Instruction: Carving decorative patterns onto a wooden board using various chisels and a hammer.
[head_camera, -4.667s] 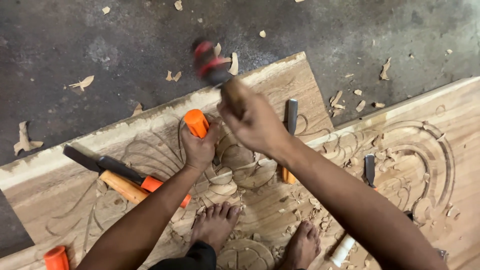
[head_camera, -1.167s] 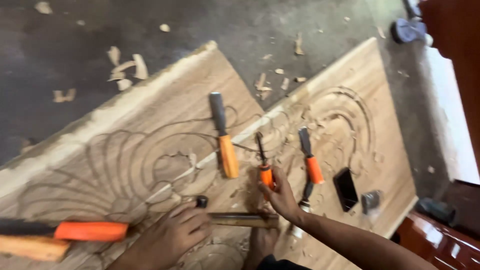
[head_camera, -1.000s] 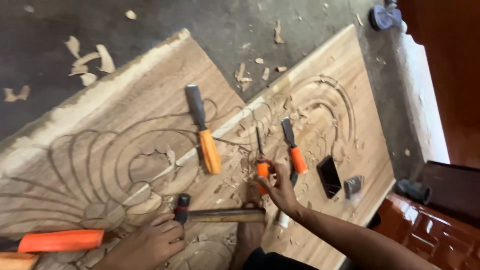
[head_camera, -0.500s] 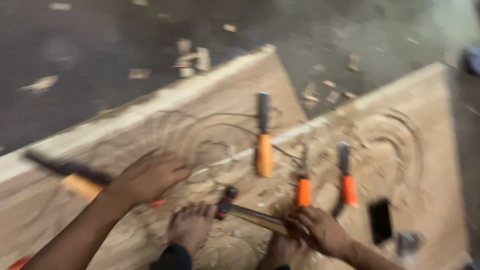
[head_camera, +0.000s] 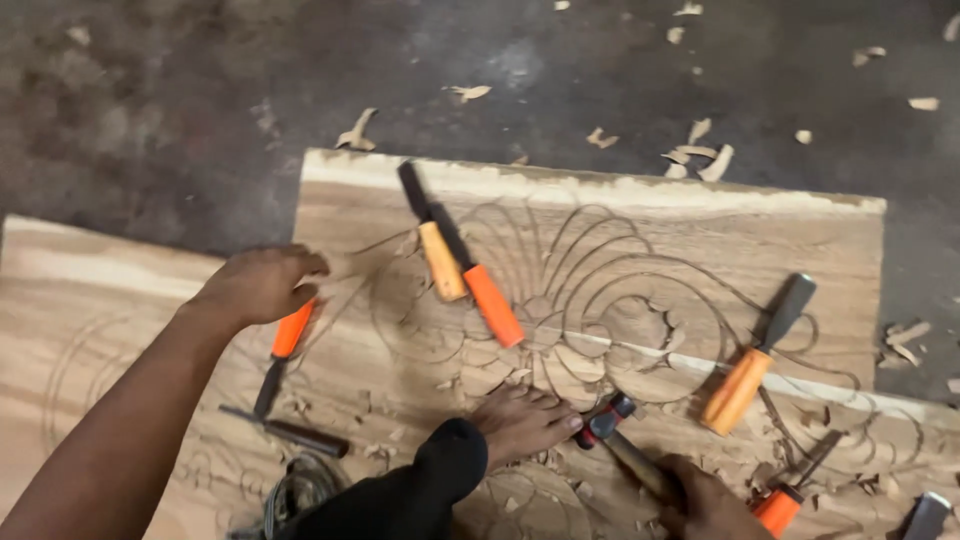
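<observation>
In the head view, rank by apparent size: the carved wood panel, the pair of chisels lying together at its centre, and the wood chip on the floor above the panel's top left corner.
1. Carved wood panel
2. Pair of chisels
3. Wood chip

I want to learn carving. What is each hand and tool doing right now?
Left hand: gripping an orange-handled chisel, blade down on the panel.
Right hand: holding the hammer by its handle.
Two chisels: lying loose, side by side.
Wide chisel: lying untouched.
Carved wooden panel: flat, partly carved.

right hand (head_camera: 705, 505) cut by bottom edge, left hand (head_camera: 262, 285) hiding chisel (head_camera: 285, 340) handle top
</observation>
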